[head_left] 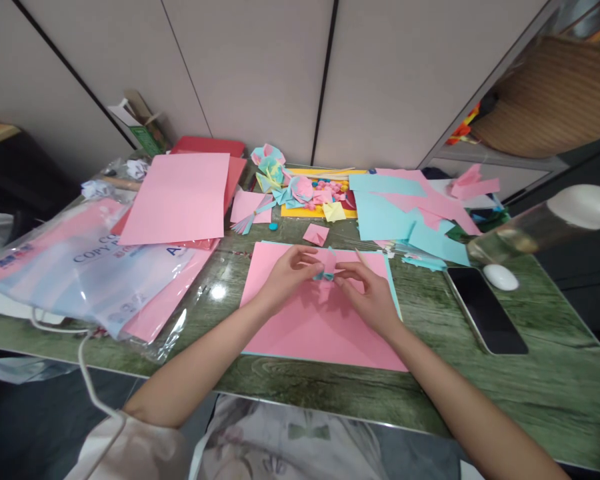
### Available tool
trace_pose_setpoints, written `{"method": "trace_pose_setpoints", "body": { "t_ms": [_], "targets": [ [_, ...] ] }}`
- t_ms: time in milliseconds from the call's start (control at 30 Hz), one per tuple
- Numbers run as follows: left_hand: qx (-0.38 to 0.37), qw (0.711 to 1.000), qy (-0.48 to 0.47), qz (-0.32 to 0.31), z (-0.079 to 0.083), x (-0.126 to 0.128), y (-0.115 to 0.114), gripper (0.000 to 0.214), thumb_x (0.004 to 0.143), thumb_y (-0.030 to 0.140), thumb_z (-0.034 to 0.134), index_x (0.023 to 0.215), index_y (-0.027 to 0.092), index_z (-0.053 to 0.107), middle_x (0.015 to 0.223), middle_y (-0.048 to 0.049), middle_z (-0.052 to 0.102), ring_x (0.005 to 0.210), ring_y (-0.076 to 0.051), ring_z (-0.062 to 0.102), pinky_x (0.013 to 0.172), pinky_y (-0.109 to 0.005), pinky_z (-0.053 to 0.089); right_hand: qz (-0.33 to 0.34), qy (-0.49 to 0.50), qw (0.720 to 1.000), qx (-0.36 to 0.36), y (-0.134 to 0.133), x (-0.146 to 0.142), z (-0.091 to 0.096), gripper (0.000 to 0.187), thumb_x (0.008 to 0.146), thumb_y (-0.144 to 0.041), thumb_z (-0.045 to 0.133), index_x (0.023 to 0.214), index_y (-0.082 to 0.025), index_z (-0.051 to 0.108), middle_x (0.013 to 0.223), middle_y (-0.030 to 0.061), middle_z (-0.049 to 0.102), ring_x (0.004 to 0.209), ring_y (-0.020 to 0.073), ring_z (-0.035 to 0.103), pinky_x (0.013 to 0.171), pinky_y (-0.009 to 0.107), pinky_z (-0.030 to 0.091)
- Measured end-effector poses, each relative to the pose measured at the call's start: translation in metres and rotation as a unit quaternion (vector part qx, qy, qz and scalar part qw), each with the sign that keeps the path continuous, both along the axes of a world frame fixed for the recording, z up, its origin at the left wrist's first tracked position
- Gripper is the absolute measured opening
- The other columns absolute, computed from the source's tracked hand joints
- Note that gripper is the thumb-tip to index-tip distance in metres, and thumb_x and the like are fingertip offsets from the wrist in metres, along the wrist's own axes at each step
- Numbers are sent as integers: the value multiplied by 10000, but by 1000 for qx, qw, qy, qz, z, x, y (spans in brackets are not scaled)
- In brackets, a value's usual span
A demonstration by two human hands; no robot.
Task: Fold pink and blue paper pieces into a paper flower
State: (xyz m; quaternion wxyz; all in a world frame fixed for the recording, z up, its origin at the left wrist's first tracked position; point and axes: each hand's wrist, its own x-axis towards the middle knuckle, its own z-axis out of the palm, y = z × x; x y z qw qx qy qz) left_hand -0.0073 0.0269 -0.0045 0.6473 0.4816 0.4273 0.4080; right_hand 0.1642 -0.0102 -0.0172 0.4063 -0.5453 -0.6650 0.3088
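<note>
Paper scraps are crowding the green table (pixel 530 373), with a pink sheet (pixel 310 333) lying flat mid-table and a panel wall close behind.
Left hand (pixel 285 277) and right hand (pixel 367 297) are meeting over the sheet's far half, fingertips pinching opposite sides of the folded pink piece (pixel 326 263); it is sitting dead between them, equally near both.

The small folded paper (pixel 327 262) I pinch is pink with a touch of light blue, and the big sheet (pixel 310 327) under it is the same pink, edged in blue. The table (pixel 480 387) is green with a wood-grain pattern; the phone (pixel 486 310) on it is black.
</note>
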Motion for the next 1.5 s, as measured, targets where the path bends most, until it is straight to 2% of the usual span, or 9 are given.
{"method": "trace_pose_setpoints", "body": {
  "t_ms": [167, 333, 467, 667, 767, 933, 1033, 1167, 1500],
  "targets": [
    [-7, 999, 12, -32, -4, 2, -1, 220, 691, 309, 628, 827, 143, 577, 872, -38, 574, 758, -113, 551, 662, -237, 459, 1, 20, 999, -44, 2, 2, -2, 212, 822, -315, 473, 987, -231, 578, 939, 23, 652, 890, 185, 609, 794, 322, 462],
    [92, 987, 126, -36, -1, 3, -3, 194, 712, 302, 592, 827, 146, 593, 846, -35, 603, 705, -112, 565, 682, -262, 472, 48, 53, 996, -58, -1, 1, 3, 344, 870, -424, 366, 1101, -229, 530, 1045, 37, 612, 990, 185, 565, 847, 321, 448],
    [159, 966, 205, -13, -1, 4, -6, 133, 700, 228, 582, 812, 155, 592, 840, -27, 600, 685, -102, 559, 672, -249, 480, 78, 42, 992, -85, -6, -4, 9, 453, 805, -433, 496, 1199, -219, 436, 999, 56, 617, 869, 189, 599, 767, 329, 477],
    [201, 953, 226, -21, 4, 2, -10, 148, 701, 160, 539, 830, 167, 611, 848, -31, 605, 733, -111, 566, 670, -233, 476, 5, 61, 996, -58, -4, 0, 9, 230, 829, -346, 464, 988, -215, 566, 866, 16, 646, 823, 178, 617, 758, 307, 472],
    [212, 949, 232, -29, 5, 0, -11, 168, 722, 176, 518, 863, 174, 611, 821, -24, 613, 717, -110, 559, 657, -231, 457, 2, 95, 994, -58, -1, 3, 7, 205, 839, -309, 435, 943, -213, 582, 928, 16, 643, 839, 174, 622, 781, 309, 474],
    [238, 930, 281, -10, 10, -2, -9, 210, 683, 152, 541, 874, 192, 619, 796, -4, 625, 723, -124, 533, 679, -254, 412, 0, 81, 995, -52, 1, 3, 5, 201, 824, -277, 438, 919, -223, 607, 946, 8, 650, 900, 185, 609, 801, 321, 478],
    [216, 939, 266, -21, 12, -5, -6, 193, 698, 203, 559, 883, 193, 615, 792, -3, 621, 747, -135, 533, 697, -264, 403, 2, 86, 995, -57, 1, 1, 4, 197, 821, -269, 443, 934, -222, 597, 945, 11, 646, 872, 175, 613, 795, 322, 482],
    [146, 974, 163, -60, 10, -7, 0, 217, 743, 318, 557, 890, 167, 605, 831, -29, 626, 767, -140, 566, 678, -256, 426, 11, 108, 991, -78, 2, 0, 5, 187, 823, -264, 437, 940, -220, 575, 883, 7, 654, 794, 159, 631, 775, 318, 493],
    [43, 996, 60, -44, 7, -2, -4, 303, 616, 328, 700, 834, 138, 611, 759, -44, 657, 682, -149, 628, 651, -286, 512, 37, 155, 978, -135, -2, -4, 5, 179, 805, -228, 437, 966, -230, 517, 809, -8, 649, 740, 165, 653, 728, 334, 523]
  ]
}}
